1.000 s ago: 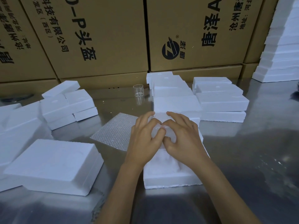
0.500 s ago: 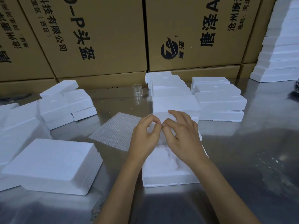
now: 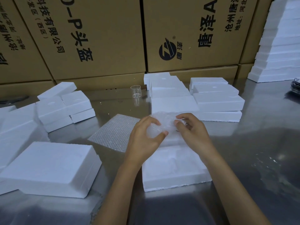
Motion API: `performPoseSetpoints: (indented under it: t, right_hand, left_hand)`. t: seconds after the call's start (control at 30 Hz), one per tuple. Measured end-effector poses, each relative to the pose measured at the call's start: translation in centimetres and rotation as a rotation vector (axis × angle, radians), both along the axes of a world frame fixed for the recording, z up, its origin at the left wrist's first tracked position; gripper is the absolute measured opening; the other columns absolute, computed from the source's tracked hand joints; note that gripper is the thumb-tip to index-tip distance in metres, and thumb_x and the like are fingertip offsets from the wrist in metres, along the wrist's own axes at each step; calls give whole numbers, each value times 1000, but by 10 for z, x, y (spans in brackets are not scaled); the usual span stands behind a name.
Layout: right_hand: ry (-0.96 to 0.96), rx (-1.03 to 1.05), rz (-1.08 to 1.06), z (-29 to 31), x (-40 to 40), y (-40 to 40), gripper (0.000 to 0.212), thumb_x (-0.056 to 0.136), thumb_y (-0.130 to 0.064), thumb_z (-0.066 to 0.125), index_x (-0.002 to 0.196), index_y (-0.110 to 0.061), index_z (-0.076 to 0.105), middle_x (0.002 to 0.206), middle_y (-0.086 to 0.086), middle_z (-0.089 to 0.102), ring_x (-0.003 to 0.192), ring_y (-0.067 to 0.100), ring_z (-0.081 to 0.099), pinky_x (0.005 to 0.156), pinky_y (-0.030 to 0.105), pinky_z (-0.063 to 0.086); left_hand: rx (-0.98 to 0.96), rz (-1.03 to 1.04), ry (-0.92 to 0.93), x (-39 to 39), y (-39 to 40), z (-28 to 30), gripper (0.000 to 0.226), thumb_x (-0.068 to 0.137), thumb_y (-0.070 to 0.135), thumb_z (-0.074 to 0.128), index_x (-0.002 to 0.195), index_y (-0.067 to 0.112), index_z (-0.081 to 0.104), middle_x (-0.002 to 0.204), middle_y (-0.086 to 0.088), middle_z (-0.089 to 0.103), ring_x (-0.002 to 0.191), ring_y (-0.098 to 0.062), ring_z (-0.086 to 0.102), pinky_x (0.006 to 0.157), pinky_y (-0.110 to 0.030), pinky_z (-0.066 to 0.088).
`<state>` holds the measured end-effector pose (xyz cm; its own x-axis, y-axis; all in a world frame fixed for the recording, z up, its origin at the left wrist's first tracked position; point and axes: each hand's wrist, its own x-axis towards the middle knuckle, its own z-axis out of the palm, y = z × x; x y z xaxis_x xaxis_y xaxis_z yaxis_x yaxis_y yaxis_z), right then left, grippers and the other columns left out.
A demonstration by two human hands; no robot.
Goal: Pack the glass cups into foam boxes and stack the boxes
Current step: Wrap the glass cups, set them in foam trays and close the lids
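L hand (image 3: 144,135): centre of frame, thumb + fingers curled round the near end of a bubble-wrapped cup (image 3: 159,125), gripping it.
R hand (image 3: 191,132): just right of L, fingertips pinching the far/right end of the same wrap; fingers curled.
Wrapped cup: held between both hands, above the upper end of the open foam box (image 3: 173,168); can't tell if it touches the foam. Glass inside only faintly visible thru wrap.
Open foam box: lower centre, on the metal table (image 3: 251,151), moulded recess facing up, partly hidden by wrists.
Bare glass cup (image 3: 136,91): upright, upper centre, alone on table, just left of the foam stacks.
Bubble wrap sheet (image 3: 113,133): flat on table, just left of L hand.
Foam stacks, centre-right (image 3: 215,101): two rows of white boxes behind the hands, overlapping stepwise.
Foam pieces, left (image 3: 65,104): loose pile, mid-left.
Big foam box (image 3: 47,168): lower left, closed side up.
Tall foam stack (image 3: 280,51): upper right edge.
Cardboard cartons (image 3: 97,38): wall across the top, black Chinese print.
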<state>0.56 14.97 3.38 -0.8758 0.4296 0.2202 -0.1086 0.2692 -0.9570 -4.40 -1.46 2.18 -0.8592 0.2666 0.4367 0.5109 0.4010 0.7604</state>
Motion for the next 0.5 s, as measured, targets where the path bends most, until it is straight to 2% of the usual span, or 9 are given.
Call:
performPoseSetpoints:
  t: [0.03, 0.1, 0.17, 0.27, 0.33, 0.43, 0.5]
  right_hand:
    - [17, -43, 6, 3, 2, 1, 7, 93, -22, 67, 99, -26, 67, 101, -1, 68, 92, 27, 65, 85, 34, 51]
    - [45, -120, 13, 9, 5, 2, 9, 91, -17, 70, 97, -23, 69, 101, -1, 70, 91, 20, 67, 86, 33, 53]
    - [65, -211, 49, 16, 9, 7, 9, 89, -14, 71, 97, -16, 71, 93, -2, 72, 81, 11, 67, 80, 27, 55]
    - [52, -293, 182, 27, 18, 18, 11, 88, -9, 72, 98, -6, 71, 85, 2, 73, 74, 15, 67, 66, 23, 54]
    - [-8, -318, 326, 31, 24, 28, 11, 87, -7, 71, 97, -4, 69, 86, 6, 71, 74, 19, 66, 62, 25, 53]
    - [-124, -314, 516, 31, 34, 43, 16, 81, -8, 74, 95, -6, 67, 86, 9, 65, 71, 20, 65, 60, 26, 53]
    - [-199, -279, 613, 29, 37, 50, 24, 76, -13, 77, 96, -7, 66, 85, 10, 62, 70, 21, 65, 60, 26, 54]
  left_hand:
    - [22, -4, -25, 2, 0, 3, 46, 76, 46, 81, 111, 51, 52, 113, 43, 52, 108, 10, 52, 89, -32, 52]
    - [67, -28, -48, 7, -1, 11, 75, 71, 50, 83, 129, 61, 38, 113, 52, 46, 108, 18, 49, 86, -28, 53]
    - [84, -43, -52, 9, -2, 20, 88, 64, 57, 83, 137, 60, 35, 111, 52, 47, 107, 23, 46, 85, -23, 50]
    - [56, -81, -98, 13, -5, 31, 85, 62, 53, 89, 135, 53, 46, 115, 39, 49, 102, 24, 46, 83, -27, 53]
    - [-4, -132, -177, 15, -10, 37, 78, 62, 48, 92, 128, 52, 51, 117, 31, 51, 102, 16, 52, 83, -30, 56]
    - [-81, -279, -321, 21, -17, 45, 66, 58, 45, 96, 115, 43, 63, 114, 17, 63, 97, -2, 63, 77, -19, 56]
    - [-168, -356, -355, 24, -20, 48, 61, 58, 45, 96, 110, 39, 65, 106, 17, 66, 91, -4, 65, 74, -17, 55]
